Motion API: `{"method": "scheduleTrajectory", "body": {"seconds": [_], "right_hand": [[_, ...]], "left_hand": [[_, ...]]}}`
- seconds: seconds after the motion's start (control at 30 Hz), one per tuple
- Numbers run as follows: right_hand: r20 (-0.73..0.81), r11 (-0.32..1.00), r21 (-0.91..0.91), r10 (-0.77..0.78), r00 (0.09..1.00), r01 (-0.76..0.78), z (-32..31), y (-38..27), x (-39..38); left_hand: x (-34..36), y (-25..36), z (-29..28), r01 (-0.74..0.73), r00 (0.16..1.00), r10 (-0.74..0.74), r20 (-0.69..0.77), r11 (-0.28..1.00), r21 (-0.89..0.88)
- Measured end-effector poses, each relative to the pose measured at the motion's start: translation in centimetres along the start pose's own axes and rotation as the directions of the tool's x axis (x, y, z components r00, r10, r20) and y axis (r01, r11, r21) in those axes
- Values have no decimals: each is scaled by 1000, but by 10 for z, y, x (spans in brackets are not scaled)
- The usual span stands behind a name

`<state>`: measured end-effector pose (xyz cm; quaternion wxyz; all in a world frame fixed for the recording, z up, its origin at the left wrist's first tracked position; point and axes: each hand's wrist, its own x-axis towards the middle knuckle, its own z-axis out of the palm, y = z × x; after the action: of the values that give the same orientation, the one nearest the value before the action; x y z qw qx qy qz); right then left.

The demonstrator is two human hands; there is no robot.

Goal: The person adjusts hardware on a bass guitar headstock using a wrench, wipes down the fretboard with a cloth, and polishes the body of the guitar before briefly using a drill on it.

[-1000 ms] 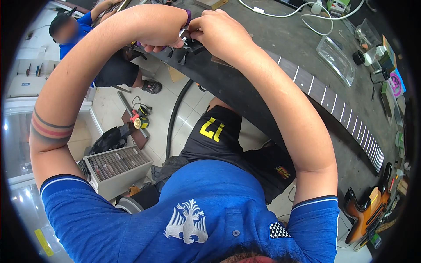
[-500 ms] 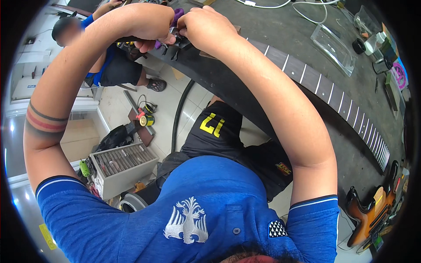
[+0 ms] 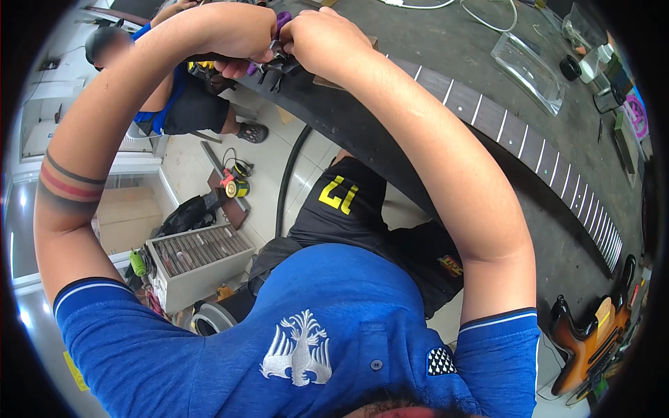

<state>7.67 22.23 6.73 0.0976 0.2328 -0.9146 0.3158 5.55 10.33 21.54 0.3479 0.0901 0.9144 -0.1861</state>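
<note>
Fingers closed, my left hand is at the table's far left edge around a tool with purple parts, whose kind I cannot make out. Thin dark strips stick out beneath its fingertips. My right hand is right beside it, fingers bent inward to the same spot; whatever they pinch is hidden. A guitar neck with a dark fretboard and bright frets lies along the table, its near-left end passing under my right forearm. A small brown block shows under my right wrist.
On the dark table are a clear plastic tray, jars and a white cable. A sunburst guitar body stands at lower right. Left, a person sits near a box of flat pieces and a black hose.
The view has shifted slightly. Both hands stay together at the same spot, with the dark strips beneath them at a slightly different angle.
</note>
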Motion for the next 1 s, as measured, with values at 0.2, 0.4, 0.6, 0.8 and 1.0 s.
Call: {"method": "scheduleTrajectory", "body": {"seconds": [0.2,0.4,0.6,0.8,1.0], "right_hand": [[-8,994,109,-27,1000,28,3,10,4],[53,972,234,6,999,-18,-11,5,8],[142,960,265,52,988,-89,-18,7,9],[129,972,225,46,991,-74,-18,2,5],[105,969,246,7,994,-33,-14,9,7]], "left_hand": [[-8,11,5,23,998,-18,-63,997,78],[7,-41,39,-273,850,397,-346,894,355],[6,-46,43,-307,748,552,-367,779,546],[2,-51,51,-300,702,584,-408,762,574],[-2,-46,40,-307,744,534,-401,807,505]]}}
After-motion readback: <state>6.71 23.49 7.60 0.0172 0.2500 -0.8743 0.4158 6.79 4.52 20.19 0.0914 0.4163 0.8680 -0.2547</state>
